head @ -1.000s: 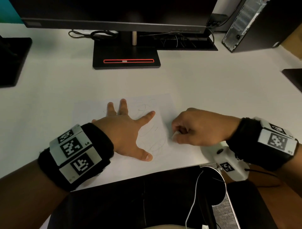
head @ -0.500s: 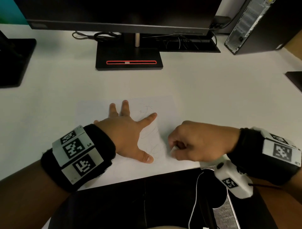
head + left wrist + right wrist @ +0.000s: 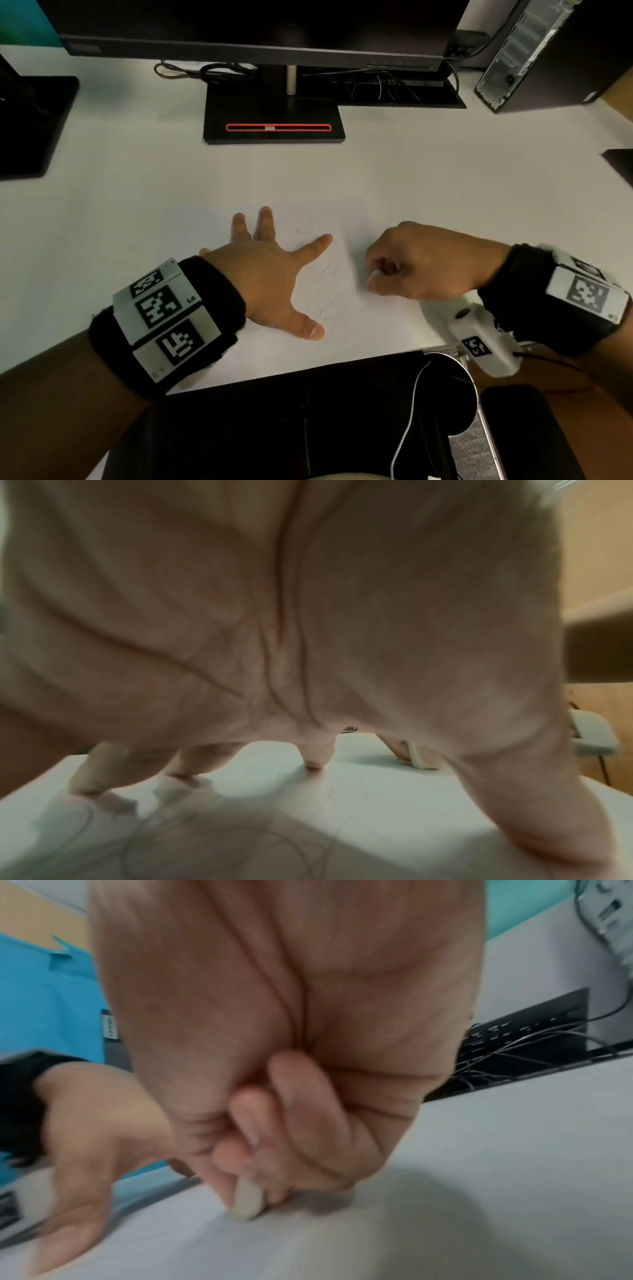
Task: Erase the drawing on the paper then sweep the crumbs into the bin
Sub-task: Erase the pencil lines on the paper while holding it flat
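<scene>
A white sheet of paper (image 3: 346, 325) with faint pencil scribbles (image 3: 330, 294) lies on the white desk. My left hand (image 3: 270, 270) lies flat on it with fingers spread, pressing it down; in the left wrist view its fingertips (image 3: 316, 761) touch the sheet. My right hand (image 3: 421, 267) is curled at the paper's right side and pinches a small white eraser (image 3: 373, 275), whose tip (image 3: 248, 1202) rests on the surface. The eraser (image 3: 419, 758) also shows past my left palm.
A monitor on a black stand (image 3: 274, 120) is at the back, cables (image 3: 205, 72) behind it, a computer tower (image 3: 534, 51) at the back right. A black chair or lap area (image 3: 291, 421) with a white cable (image 3: 411, 411) lies below the desk's front edge.
My right hand with the eraser moved left and toward me half a second ago, then back right and away to the paper's right side. The left hand stays flat on the paper.
</scene>
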`<state>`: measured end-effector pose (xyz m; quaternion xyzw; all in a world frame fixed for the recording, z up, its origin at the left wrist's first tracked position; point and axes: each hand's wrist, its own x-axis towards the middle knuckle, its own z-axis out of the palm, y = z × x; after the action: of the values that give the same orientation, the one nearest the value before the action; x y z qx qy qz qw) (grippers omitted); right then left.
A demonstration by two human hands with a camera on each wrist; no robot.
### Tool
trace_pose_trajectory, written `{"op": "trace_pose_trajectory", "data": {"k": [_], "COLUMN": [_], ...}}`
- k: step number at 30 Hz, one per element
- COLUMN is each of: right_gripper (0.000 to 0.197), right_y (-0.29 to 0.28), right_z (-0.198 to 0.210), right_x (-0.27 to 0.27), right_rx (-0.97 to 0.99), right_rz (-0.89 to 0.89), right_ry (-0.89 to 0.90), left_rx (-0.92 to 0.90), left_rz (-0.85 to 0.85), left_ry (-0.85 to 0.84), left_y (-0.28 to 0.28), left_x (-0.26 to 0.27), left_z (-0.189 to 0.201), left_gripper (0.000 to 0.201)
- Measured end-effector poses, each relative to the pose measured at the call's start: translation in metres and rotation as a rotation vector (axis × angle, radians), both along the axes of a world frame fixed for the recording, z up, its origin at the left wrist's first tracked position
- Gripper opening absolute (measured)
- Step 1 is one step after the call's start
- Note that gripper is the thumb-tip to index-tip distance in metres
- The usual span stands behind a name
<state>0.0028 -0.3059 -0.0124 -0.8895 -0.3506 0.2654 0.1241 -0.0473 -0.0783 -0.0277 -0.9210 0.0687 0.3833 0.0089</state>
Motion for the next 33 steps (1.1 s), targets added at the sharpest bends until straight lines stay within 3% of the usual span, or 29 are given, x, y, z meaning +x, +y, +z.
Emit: {"op": "trace_pose_trajectory", "data": {"k": [4,10,14,19,24,29,33], "right_gripper": [0.022,0.026,0.025,0.026,0.025,0.027,0.023], "right_y": [0.010,0.000,0.010,0.005,0.015,0.006,0.013], "right_z": [-0.001,0.001,0.000,0.003,0.001,0.001,-0.003], "right_x": [-0.025,-0.001,-0.022,-0.003,-0.022,0.000,-0.021], "right_rx": [-0.009,-0.005,-0.024,-0.026,-0.045,-0.030,-0.042], "right_rz": [0.138,-0.009,0.109,0.003,0.116,-0.021,0.099], "right_ry": [0.108,0.026,0.125,0.055,0.124,0.029,0.117], "left_rx": [-0.012,-0.006,-0.011,-0.013,-0.024,-0.022,-0.028], "left_rz": [0.006,0.007,0.010,0.008,0.014,0.009,0.015], "left_ry": [0.001,0.003,0.005,0.009,0.013,0.012,0.005], "left_y": [0.000,0.001,0.000,0.000,0.001,0.000,0.001], "left_x": [0.000,0.000,0.000,0.000,-0.001,-0.001,-0.001], "left_z": [0.000,0.000,0.000,0.000,0.001,0.001,0.000], "left_gripper": [0.125,0.126,0.126,0.126,0.126,0.126,0.126]}}
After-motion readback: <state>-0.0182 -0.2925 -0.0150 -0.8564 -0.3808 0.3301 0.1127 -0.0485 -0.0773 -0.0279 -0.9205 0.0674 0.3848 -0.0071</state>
